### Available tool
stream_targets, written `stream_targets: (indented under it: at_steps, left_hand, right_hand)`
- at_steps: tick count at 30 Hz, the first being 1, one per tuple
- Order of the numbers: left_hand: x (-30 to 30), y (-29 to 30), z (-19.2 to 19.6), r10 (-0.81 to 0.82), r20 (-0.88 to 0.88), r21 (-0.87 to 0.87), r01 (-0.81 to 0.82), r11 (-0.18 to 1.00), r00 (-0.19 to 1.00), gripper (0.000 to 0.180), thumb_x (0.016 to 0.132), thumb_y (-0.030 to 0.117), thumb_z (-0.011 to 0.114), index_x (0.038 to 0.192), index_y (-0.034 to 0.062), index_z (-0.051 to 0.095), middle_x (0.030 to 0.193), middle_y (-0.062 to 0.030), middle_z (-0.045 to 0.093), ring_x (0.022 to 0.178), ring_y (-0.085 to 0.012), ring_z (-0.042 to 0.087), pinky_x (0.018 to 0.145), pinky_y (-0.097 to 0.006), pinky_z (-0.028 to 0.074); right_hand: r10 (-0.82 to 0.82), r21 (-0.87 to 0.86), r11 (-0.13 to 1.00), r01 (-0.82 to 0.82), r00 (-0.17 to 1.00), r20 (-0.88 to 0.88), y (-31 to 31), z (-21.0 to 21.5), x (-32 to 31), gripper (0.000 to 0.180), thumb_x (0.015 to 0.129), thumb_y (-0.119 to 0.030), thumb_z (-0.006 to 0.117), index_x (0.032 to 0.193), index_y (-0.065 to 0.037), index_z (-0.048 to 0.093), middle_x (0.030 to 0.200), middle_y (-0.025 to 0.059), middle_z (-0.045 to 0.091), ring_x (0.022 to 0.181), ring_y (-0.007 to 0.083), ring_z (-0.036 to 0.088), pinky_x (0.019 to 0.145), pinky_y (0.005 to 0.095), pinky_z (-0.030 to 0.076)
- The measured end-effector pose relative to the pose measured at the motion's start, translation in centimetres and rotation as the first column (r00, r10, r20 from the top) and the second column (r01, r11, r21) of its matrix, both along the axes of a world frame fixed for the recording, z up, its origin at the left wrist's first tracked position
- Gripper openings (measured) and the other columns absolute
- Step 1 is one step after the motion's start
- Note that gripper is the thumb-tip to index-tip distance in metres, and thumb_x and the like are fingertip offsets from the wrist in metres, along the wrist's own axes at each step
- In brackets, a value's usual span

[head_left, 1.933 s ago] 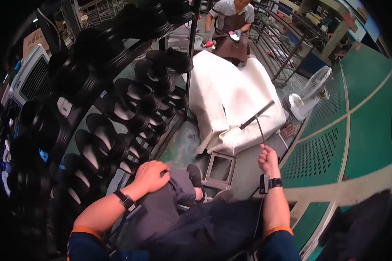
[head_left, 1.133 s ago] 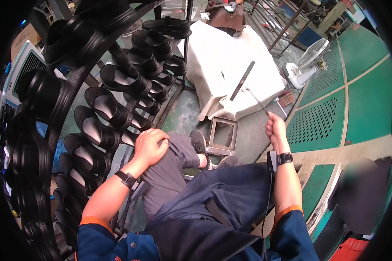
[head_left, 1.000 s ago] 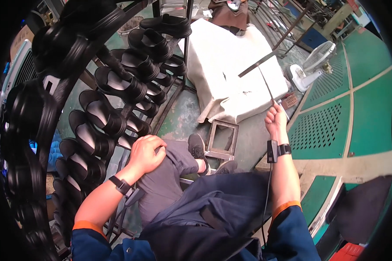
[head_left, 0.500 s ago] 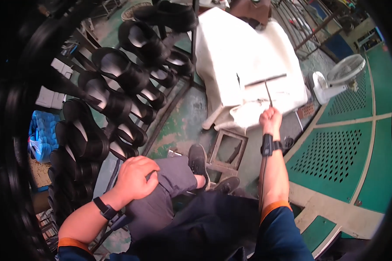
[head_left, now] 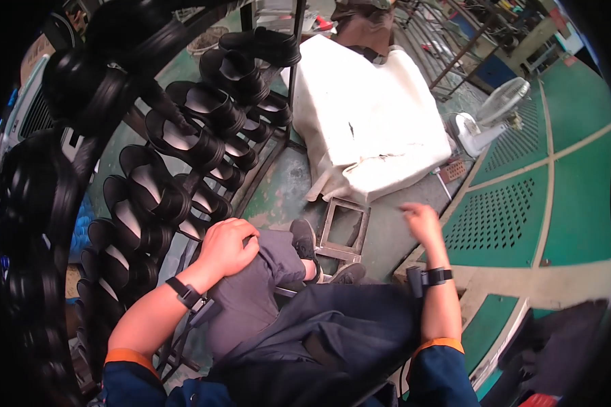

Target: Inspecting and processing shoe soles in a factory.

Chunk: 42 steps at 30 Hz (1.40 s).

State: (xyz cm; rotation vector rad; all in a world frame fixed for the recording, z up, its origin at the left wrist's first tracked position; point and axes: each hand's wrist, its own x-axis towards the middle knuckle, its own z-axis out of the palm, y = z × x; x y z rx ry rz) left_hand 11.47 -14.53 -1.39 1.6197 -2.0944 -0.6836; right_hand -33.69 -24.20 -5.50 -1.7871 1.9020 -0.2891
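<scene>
My left hand (head_left: 229,245) rests on my left knee, on the grey trouser leg (head_left: 241,312), with its fingers laid over the cloth and nothing held. My right hand (head_left: 423,224) is in the air to the right of the small metal frame (head_left: 346,255), its fingers curled and smeared by motion. A dark blurred bit shows at its fingertips; what it is, I cannot make out. Beyond that hand stands a bulky block covered in white cloth (head_left: 373,115), with a small dark slit and creased folds on its near side.
Black open shoes (head_left: 159,186) fill a dark metal rack on the left. At right, a white fan (head_left: 499,108) stands beside green perforated panels (head_left: 495,217). Brown material (head_left: 363,27) lies behind the white block. Dark cloth (head_left: 557,346) is at lower right.
My right hand has drawn back from the white cloth toward me. The thin dark T-shaped rod it held over the cloth no longer shows clearly. My left hand stays on the knee.
</scene>
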Motion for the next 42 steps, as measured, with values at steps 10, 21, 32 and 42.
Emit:
stream_targets:
  at_steps: [10,21,32,42]
  left_hand:
    - [0.7,2.8,-0.9,0.095,-0.057,-0.221,-0.105,0.970,0.994,0.017,0.078,0.019,0.062,0.082,0.0055,0.072,0.087,-0.0104,0.070,0.089,-0.0305,0.066,0.081,-0.043,0.051]
    - [1.0,2.8,-1.6,0.074,-0.076,-0.252,-0.091,0.963,0.994,0.016,0.080,0.018,0.062,0.085,0.0054,0.071,0.089,-0.0097,0.070,0.090,-0.0302,0.066,0.082,-0.041,0.050]
    - [-1.8,3.0,0.9,-0.009,-0.074,-0.254,-0.010,0.967,0.997,0.014,0.079,0.013,0.063,0.086,0.0037,0.071,0.090,-0.0117,0.071,0.090,-0.0313,0.067,0.082,-0.041,0.052]
    - [-5.7,2.0,1.5,-0.067,0.030,-0.233,0.072,0.970,0.997,0.015,0.077,0.016,0.064,0.085,0.0058,0.072,0.087,-0.0098,0.071,0.088,-0.0295,0.067,0.083,-0.040,0.050]
  right_hand:
    - [0.147,0.356,0.934,-0.015,0.927,-0.346,10.1,-1.6,13.9,0.030,0.084,-0.020,0.057,0.106,-0.007,0.074,0.113,0.0193,0.069,0.107,0.0349,0.067,0.091,0.0446,0.053]
    - [0.021,0.439,0.894,0.085,0.972,-0.232,10.5,-2.2,10.6,0.037,0.085,-0.022,0.056,0.112,0.000,0.071,0.118,0.0241,0.066,0.111,0.0390,0.064,0.094,0.0454,0.052]
    - [0.127,0.452,0.892,-0.017,0.968,-0.215,13.3,-0.3,12.6,0.034,0.087,-0.024,0.056,0.109,-0.007,0.074,0.115,0.0163,0.070,0.109,0.0308,0.067,0.092,0.0415,0.053]
    - [0.097,0.424,0.905,-0.029,0.986,-0.137,12.8,-1.0,11.9,0.032,0.080,-0.020,0.058,0.102,-0.004,0.075,0.107,0.0195,0.071,0.104,0.0336,0.068,0.089,0.0433,0.054]
